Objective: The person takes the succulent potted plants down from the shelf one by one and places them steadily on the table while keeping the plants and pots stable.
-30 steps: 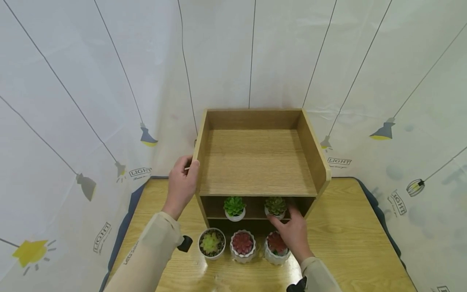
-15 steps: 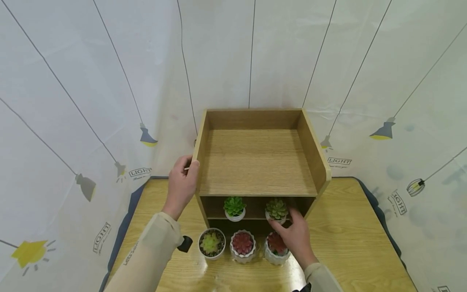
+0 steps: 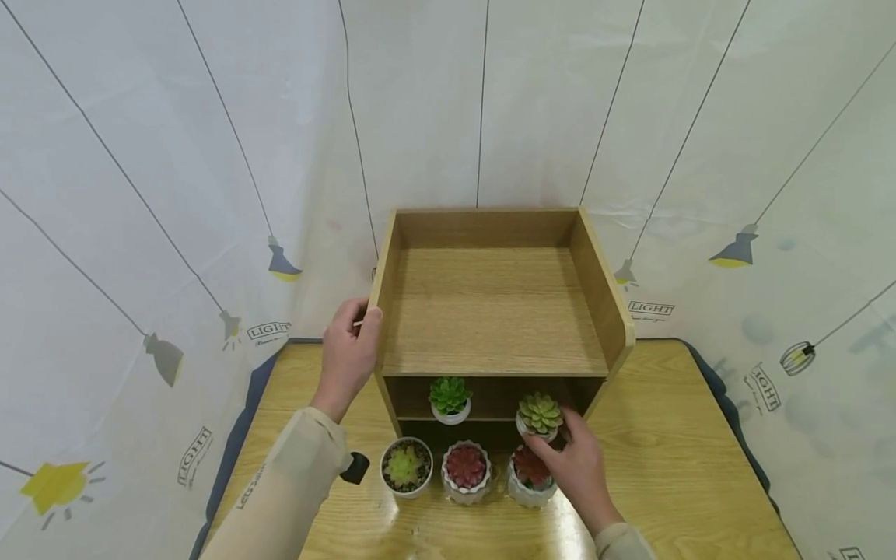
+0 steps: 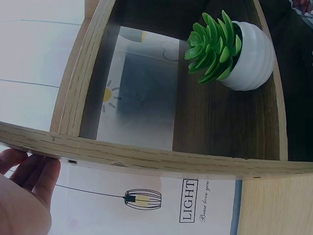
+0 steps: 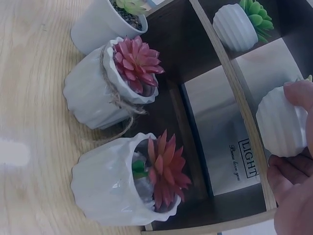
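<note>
My left hand [image 3: 348, 354] holds the left side panel of a small wooden shelf [image 3: 490, 311], thumb at the panel's edge. In the left wrist view its fingers [image 4: 46, 178] lie against the panel's outer face. My right hand [image 3: 577, 465] grips a small white ribbed pot [image 5: 281, 122] with a pale green succulent [image 3: 540, 413], at the front right of the middle compartment. On the same board's left side stands a white pot with a bright green succulent [image 3: 450, 397]. A white pot with a red succulent [image 3: 530, 467] is close below my right hand.
On the table [image 3: 672, 451], in front of the shelf, stand a white pot with a yellow-green succulent [image 3: 406, 465] and a scalloped white pot with a pinkish-red succulent [image 3: 465, 467], twine around it. A wall sheet [image 3: 434, 101] printed with lamps hangs behind.
My right hand has drawn the pale green succulent's pot forward and slightly right, out from under the upper board. The left hand and the shelf stay where they were.
</note>
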The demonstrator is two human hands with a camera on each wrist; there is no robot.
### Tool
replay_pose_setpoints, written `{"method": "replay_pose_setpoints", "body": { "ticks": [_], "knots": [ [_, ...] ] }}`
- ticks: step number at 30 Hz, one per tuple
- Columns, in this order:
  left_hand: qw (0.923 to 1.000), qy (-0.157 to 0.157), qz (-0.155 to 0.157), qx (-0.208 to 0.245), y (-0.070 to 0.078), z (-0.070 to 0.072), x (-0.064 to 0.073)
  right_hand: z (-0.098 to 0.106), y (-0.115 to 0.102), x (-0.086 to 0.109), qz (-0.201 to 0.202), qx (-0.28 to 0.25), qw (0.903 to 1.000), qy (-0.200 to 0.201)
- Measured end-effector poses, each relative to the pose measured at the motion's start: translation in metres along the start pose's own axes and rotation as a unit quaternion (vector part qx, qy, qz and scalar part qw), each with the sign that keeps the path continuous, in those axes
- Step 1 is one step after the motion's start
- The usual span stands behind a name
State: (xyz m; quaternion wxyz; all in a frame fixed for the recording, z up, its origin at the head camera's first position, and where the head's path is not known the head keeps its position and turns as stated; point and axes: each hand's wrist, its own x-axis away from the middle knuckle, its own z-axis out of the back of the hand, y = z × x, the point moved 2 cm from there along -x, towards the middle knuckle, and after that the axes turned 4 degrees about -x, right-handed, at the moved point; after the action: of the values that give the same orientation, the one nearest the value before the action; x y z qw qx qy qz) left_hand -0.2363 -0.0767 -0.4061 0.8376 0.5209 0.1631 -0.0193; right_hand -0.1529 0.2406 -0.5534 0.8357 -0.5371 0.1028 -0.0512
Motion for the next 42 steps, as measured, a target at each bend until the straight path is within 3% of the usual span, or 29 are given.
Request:
{"method": "replay_pose_setpoints", "body": {
  "ticks": [8,26,42],
  "knots": [
    [1.0,0.001,-0.001,-0.006,0.0,0.0,0.0,0.008,0.006,0.009,0.009,0.001,1.0,0.003],
    [1.0,-0.007,0.006,0.001,-0.001,0.0,0.001,0.025,0.03,0.019,-0.018,0.012,0.9994,0.026],
    [1.0,-0.006,0.003,-0.005,-0.001,0.0,0.0,0.029,0.056,0.024,-0.016,0.009,0.9961,0.086]
  ]
}}
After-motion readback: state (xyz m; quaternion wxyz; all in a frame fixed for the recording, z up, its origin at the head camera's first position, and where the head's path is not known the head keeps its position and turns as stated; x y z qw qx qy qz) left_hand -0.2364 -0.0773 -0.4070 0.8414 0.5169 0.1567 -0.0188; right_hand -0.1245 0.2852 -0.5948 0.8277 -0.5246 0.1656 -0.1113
